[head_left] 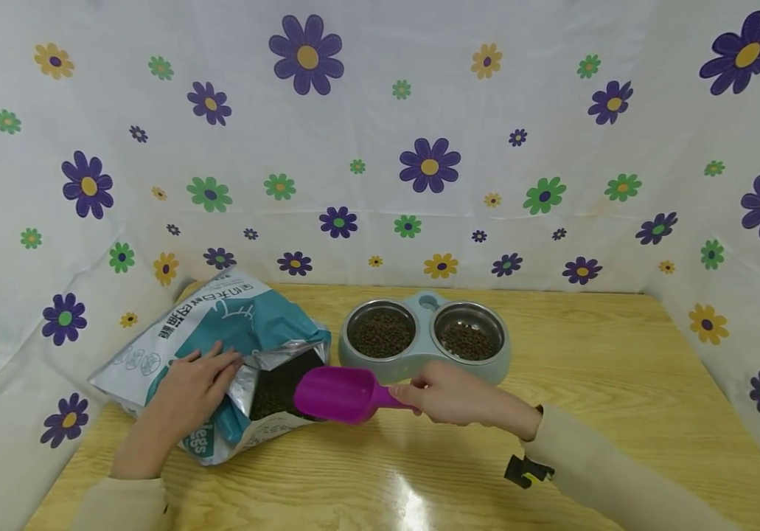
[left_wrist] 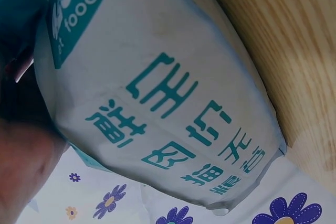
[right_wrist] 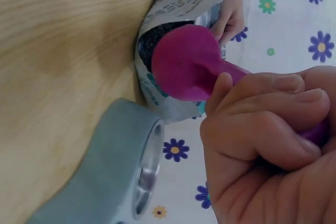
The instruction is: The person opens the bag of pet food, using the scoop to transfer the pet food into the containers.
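My right hand grips the handle of a magenta scoop, fingers curled round it in the right wrist view. The scoop's bowl points left and overlaps the mouth of a teal and white pet food bag. Only bare magenta shows inside the bowl. The bag lies tilted with its mouth facing right, and dark kibble shows inside its silver lining. My left hand holds the bag at the edge of the mouth; the bag partly hides its fingertips in the right wrist view.
Behind the scoop stands a pale blue-green double feeder with two steel bowls, each holding brown kibble. The wooden table extends to the right. A white cloth printed with flowers encloses the back and sides.
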The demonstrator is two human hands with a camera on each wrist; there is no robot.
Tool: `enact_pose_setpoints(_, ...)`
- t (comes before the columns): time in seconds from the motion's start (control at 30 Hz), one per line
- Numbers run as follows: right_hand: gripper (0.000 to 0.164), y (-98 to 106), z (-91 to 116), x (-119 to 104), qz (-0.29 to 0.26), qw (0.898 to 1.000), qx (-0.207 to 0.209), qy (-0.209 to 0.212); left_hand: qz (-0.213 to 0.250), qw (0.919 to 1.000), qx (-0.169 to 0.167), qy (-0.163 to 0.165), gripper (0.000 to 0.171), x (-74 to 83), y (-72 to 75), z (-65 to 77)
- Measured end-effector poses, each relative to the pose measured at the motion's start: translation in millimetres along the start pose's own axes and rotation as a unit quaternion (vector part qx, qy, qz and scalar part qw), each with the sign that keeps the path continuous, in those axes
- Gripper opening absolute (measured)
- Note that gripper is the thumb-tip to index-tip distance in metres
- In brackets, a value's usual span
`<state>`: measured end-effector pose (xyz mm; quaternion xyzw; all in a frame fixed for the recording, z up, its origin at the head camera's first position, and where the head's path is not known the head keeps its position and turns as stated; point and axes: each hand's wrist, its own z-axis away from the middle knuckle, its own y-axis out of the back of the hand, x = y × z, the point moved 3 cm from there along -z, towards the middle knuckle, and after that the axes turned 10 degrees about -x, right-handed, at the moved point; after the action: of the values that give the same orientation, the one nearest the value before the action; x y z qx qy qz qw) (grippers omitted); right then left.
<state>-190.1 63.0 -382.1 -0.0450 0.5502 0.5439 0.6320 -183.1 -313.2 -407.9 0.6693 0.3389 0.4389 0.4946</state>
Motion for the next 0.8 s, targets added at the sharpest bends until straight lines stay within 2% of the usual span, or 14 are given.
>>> enact_pose_setpoints(0.13, 0.051, 5.0, -7.8, -14.3, 0.035, 0.999, -0.009, -0.022, 0.001, 0.9999, -0.010, 0.007, 0.026, 0.1, 0.1, -0.5)
enact_pose_setpoints(0.33, 0.049, 15.9, -22.1, -31.0, 0.053, 0.994, -0.069, -0.065, 0.005, 0.9997, -0.019, 0.012, 0.027, -0.2, 0.8, -0.7)
enact_pose_setpoints(0.47, 0.051, 17.3, -32.0, -34.0, 0.018, 0.992, -0.091, -0.087, 0.006, 0.9997, -0.020, 0.013, 0.027, -0.4, 1.0, -0.2)
enact_pose_setpoints(0.57, 0.051, 13.3, -38.3, -30.0, -0.028, 0.990, -0.099, -0.094, 0.006, 0.9996, -0.023, 0.013, 0.027, 0.7, 1.3, -0.1)
enact_pose_setpoints(0.8, 0.050, -4.7, -49.8, -10.8, -0.094, 0.985, -0.128, -0.071, 0.003, 0.9998, -0.018, 0.013, 0.026, 1.7, 0.3, -0.6)
